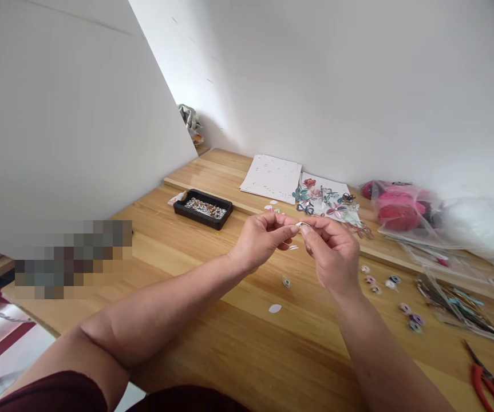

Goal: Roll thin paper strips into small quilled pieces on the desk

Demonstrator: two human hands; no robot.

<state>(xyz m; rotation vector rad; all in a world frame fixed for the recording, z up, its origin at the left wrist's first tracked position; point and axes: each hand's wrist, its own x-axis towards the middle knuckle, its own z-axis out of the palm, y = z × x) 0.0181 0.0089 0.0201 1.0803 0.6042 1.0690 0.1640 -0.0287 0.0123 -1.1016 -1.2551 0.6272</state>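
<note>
Wooden Table (229,355) Strewn With Crafts

Against a white wall (315,86), the left hand (266,237) and right hand (335,246) pinch a small white piece (300,225) at mid-frame, blocking some tabletop. Colorful flower shapes (336,210) lie beyond; a bead tray (193,217) sits left of center, spools (415,327) and red-handled pliers (478,383) right, a white petal shape (275,308) below.

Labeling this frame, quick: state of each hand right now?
Left hand: closed, fingertips pinching a small white piece.
Right hand: closed, fingertips pinching too, apparently on the same piece.
</note>
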